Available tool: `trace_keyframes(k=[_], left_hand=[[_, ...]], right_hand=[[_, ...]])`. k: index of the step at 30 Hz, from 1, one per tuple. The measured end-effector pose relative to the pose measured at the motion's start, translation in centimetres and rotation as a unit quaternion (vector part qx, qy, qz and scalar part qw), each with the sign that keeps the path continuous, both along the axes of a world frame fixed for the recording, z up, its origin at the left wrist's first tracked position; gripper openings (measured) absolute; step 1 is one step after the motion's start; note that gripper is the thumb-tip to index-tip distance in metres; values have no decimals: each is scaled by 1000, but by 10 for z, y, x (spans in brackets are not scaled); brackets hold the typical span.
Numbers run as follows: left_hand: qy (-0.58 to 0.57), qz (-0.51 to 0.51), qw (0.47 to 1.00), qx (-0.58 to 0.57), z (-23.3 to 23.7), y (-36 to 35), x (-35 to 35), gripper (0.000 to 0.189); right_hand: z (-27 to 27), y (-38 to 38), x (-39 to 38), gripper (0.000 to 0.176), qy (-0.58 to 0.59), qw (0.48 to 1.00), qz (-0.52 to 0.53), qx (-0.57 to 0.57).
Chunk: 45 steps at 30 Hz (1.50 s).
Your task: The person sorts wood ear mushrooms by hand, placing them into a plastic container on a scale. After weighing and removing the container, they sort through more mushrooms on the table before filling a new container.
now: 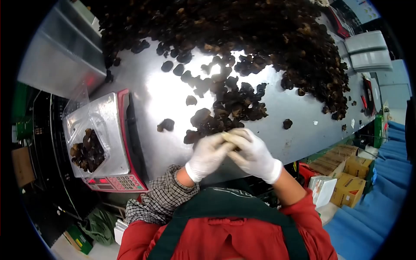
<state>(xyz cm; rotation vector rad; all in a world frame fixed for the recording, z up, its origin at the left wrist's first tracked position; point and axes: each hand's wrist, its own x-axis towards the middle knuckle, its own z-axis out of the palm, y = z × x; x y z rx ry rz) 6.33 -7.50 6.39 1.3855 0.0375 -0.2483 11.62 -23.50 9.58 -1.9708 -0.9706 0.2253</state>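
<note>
My left hand (pixel 209 155) and my right hand (pixel 253 154), both in white gloves, meet at the front of the metal table. Their fingers are bent and pressed together at the tips. A bit of something dark shows below the right fingers; the gloves hide what is pinched there. Just beyond the fingertips lies a small heap of dark brown mushrooms (pixel 234 104), which look like wood ear. One loose mushroom (pixel 166 125) lies left of the hands, another (pixel 287 124) to the right.
A large mushroom pile (pixel 242 26) covers the table's far side. At left, a red-trimmed scale (pixel 115 143) bears a clear plastic tray (pixel 106 149) with mushrooms in it. Behind it stands a metal box (pixel 60 52). White trays (pixel 368 50) are stacked far right; cardboard boxes (pixel 348 190) sit below right.
</note>
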Motion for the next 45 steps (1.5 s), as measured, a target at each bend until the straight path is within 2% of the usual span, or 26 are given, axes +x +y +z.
trace_keyframes(k=[1, 3, 5, 7, 8, 10, 11, 13, 16, 19, 21, 23, 25, 28, 30, 31, 32, 33, 35, 37, 38, 39, 41, 42, 43, 45], left_hand=[[-33, -81, 994, 60, 0, -4, 5, 25], [-53, -112, 985, 119, 2, -10, 6, 31], [-59, -36, 983, 171, -4, -4, 22, 30], [-210, 40, 903, 374, -12, 7, 49, 44], [-261, 31, 853, 451, -19, 10, 68, 50], [-275, -26, 800, 533, -34, 7, 98, 54], [-270, -57, 777, 566, -44, 5, 104, 54], [-239, -105, 754, 602, -47, 15, 97, 53], [-174, -45, 768, 614, -41, 46, 54, 41], [-155, -55, 778, 606, -39, 63, 12, 37], [-161, -55, 813, 557, -39, 58, -4, 44], [-148, 15, 850, 506, -34, 55, 2, 54], [-193, 65, 819, 537, -40, 63, 22, 72], [-183, 82, 797, 570, -31, 64, 76, 77], [-151, -2, 768, 622, -42, 66, 90, 79], [-147, -59, 760, 630, -49, 69, 87, 79], [-177, -103, 775, 597, -37, 71, 77, 75], [-219, -92, 799, 552, -27, 70, 64, 59], [-227, -46, 849, 475, -7, 70, 53, 38], [-219, 58, 875, 427, -13, 69, 66, 26], [-221, 73, 858, 458, -12, 66, 85, 25], [-222, 88, 840, 487, -10, 59, 107, 32], [-248, 66, 814, 520, -24, 50, 147, 59], [-246, 53, 780, 573, -34, 46, 166, 70], [-226, 12, 753, 618, -45, 45, 178, 73], [-196, -72, 748, 631, -56, 49, 173, 72]], right_hand=[[-1, -24, -1, 31, 25, 1000, -18, -5], [3, -85, -15, 29, 70, 988, -94, -104], [3, -152, -33, 33, 174, 942, -175, -226], [10, -190, -40, 42, 173, 857, -176, -453], [3, -198, -39, 49, 68, 858, -155, -484], [5, -152, -7, 47, 33, 925, -174, -337], [-6, -127, 10, 45, -31, 950, -160, -267], [-22, -65, 46, 48, -104, 961, -147, -208], [-68, -14, 36, 50, -116, 967, -55, -221], [-64, -8, -2, 38, -119, 980, 47, -153], [-56, -15, 10, 34, -104, 988, 33, -108], [-49, -18, 34, 29, -113, 991, -12, -67], [-43, -7, 82, 31, -112, 988, -63, -92], [-68, 22, 137, 40, -208, 960, -120, -145], [-85, 31, 134, 43, -230, 951, -93, -183], [-72, 29, 116, 41, -133, 967, -43, -212], [-78, 17, 98, 38, -148, 973, 14, -177], [-61, 8, 84, 29, -147, 982, 54, -105], [-39, -9, 79, 24, -83, 993, 56, -63], [-42, -13, 115, 22, -72, 994, -17, -75], [-48, -9, 137, 24, -117, 985, -84, -93], [-59, -2, 164, 28, -185, 972, -126, -72], [-72, 11, 205, 35, -224, 952, -153, -140], [-86, 10, 215, 37, -231, 946, -152, -167], [-93, 10, 219, 39, -237, 939, -152, -195], [-91, -16, 211, 41, -193, 949, -119, -220]])
